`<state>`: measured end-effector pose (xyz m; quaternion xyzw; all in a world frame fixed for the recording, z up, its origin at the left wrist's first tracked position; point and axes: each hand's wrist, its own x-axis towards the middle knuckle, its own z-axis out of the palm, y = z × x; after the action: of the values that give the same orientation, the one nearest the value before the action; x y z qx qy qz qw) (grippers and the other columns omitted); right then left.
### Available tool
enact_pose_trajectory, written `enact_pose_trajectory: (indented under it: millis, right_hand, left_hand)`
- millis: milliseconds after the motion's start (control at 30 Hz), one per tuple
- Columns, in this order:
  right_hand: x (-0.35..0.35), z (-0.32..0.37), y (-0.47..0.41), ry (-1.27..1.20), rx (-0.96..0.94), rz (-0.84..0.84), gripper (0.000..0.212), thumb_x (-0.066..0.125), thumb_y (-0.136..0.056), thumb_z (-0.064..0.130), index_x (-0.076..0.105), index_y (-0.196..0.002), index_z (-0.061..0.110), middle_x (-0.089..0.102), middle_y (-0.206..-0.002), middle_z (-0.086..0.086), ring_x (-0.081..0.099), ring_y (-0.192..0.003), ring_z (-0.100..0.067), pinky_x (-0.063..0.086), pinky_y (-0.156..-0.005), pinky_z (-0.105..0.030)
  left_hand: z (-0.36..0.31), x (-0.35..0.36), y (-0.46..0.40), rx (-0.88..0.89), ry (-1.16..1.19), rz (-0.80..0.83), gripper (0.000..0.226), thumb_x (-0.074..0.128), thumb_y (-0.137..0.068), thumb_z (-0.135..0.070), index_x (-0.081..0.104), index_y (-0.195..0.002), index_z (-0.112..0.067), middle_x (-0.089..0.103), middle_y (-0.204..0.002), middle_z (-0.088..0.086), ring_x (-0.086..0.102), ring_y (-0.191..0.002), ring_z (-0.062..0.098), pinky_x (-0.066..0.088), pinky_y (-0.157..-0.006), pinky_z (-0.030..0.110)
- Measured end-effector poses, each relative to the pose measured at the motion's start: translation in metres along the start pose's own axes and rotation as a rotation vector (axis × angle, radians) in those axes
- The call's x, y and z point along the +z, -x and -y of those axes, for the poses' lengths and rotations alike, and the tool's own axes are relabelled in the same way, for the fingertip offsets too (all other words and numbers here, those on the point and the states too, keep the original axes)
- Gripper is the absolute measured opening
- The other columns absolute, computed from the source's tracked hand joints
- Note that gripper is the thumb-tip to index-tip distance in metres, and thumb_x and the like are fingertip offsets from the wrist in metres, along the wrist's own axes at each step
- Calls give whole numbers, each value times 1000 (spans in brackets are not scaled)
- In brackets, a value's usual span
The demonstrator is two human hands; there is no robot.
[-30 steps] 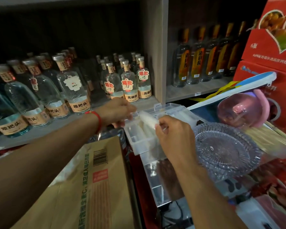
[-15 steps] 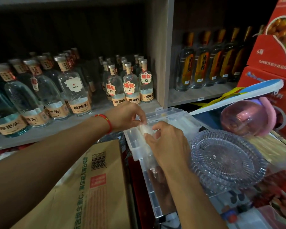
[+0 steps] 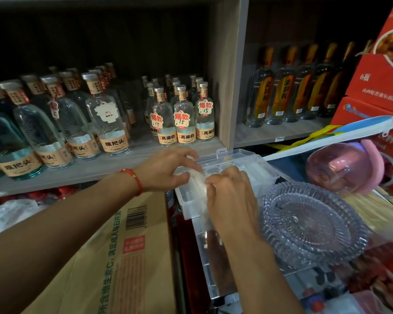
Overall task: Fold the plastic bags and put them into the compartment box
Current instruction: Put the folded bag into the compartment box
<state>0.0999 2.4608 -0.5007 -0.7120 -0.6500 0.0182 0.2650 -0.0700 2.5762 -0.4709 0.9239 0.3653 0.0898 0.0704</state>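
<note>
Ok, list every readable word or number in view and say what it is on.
"高粱白": labels of the small bottles.
"爆款 15": red tags hanging on those bottles.
"粮把头": labels of the large bottles.
"老村长": orange labels of the tall bottles.
"6瓶": red carton; its smaller print is blurred.
"维生素C": brown cardboard box; the rest is hard to read.

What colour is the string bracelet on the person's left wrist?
Red, with a small yellowish bead; the bracelet shows clearly in the head view.
</note>
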Motion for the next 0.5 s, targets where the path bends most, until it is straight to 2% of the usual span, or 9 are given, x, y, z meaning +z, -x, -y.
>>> enact_pose_trajectory:
  millis: [100, 200, 300, 367, 500]
  right_hand:
    - [0, -7, 3, 13, -140, 41, 34, 49, -108, 25, 64, -139, 28, 49, -147, 6, 38, -136, -16, 38, -104, -36]
    - [2, -15, 8, 47, -235, 120, 38, 38, -110, 35, 65, -137, 31, 39, -163, 9, 23, -151, -16, 30, -111, -41]
    - [4, -21, 11, 66, -217, 170, 38, 36, -110, 43, 67, -131, 36, 24, -171, 7, 4, -159, -17, 20, -116, -42]
    - [3, -23, 10, 67, -212, 137, 37, 41, -108, 46, 67, -132, 36, 25, -171, 5, 2, -160, -17, 18, -116, -44]
    - [3, -23, 10, 80, -187, 165, 43, 37, -107, 51, 62, -138, 37, 16, -174, 5, -8, -160, -16, 7, -120, -48]
  left_hand:
    - [5, 13, 21, -37, -38, 65, 49, 37, -99, -48, 57, -144, -42, 26, -167, -9, 20, -148, 15, 30, -118, 42]
    - [8, 18, 26, -61, -18, 72, 48, 28, -105, -56, 51, -147, -47, 15, -170, -13, 9, -153, 15, 25, -123, 51]
    - [6, 17, 23, -39, -25, 29, 46, 29, -107, -56, 54, -145, -46, 21, -169, -10, 12, -152, 15, 22, -124, 50]
    - [4, 14, 23, -16, 11, -17, 50, 29, -104, -55, 59, -142, -42, 28, -166, -8, 17, -149, 14, 23, -123, 44]
    - [0, 15, 23, -19, -50, 40, 55, 24, -104, -57, 63, -139, -39, 27, -167, -9, 16, -150, 14, 25, -121, 52]
